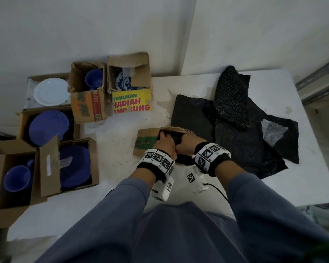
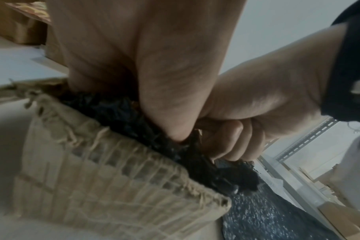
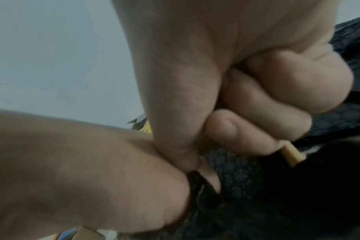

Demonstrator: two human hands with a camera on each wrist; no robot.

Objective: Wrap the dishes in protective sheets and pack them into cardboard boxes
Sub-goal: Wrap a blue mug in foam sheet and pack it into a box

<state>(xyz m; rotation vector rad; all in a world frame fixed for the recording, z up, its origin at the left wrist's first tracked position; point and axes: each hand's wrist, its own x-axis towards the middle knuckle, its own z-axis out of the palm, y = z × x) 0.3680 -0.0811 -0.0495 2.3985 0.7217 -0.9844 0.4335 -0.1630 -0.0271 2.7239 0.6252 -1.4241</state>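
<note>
A small cardboard box [image 1: 146, 142] stands mid-table, with a bundle in black bubble wrap [image 1: 176, 140] pushed into its open top. My left hand [image 1: 164, 143] reaches into the box. In the left wrist view its thumb [image 2: 170, 113] pinches the black wrap [image 2: 121, 112] just inside the torn box wall [image 2: 113, 186]. My right hand [image 1: 187, 147] meets it from the right. Its curled fingers [image 3: 267, 104] grip the same wrap [image 3: 242, 181]. The dish inside the wrap is hidden.
Loose black bubble sheets [image 1: 235, 120] lie on the table to the right. Open boxes sit along the left: a white plate [image 1: 51, 92], blue plates [image 1: 47, 127], blue cups [image 1: 17, 178], a blue-and-white patterned dish [image 1: 123, 81]. The table's near edge [image 1: 65, 234] is close.
</note>
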